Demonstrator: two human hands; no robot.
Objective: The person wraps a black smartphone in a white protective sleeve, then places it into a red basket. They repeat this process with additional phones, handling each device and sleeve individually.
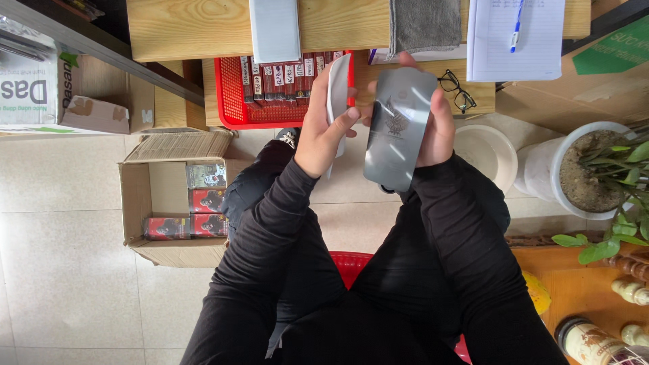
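My right hand [438, 128] grips a dark grey glossy flat sheet [399, 128], shaped like a phone screen protector, held upright in front of me. My left hand [324, 132] pinches a thin white curved piece [337, 94], like a peeled backing or sleeve, just left of the dark sheet. Both arms wear black sleeves. My legs in black trousers lie below the hands.
A red mesh basket [230, 101] with rows of slim packages sits on a low wooden bench [196, 27]. On the bench lie a grey cloth [424, 23], notepad with blue pen [517, 37] and glasses [456, 89]. An open cardboard box [138, 196] stands left, potted plant [595, 169] right.
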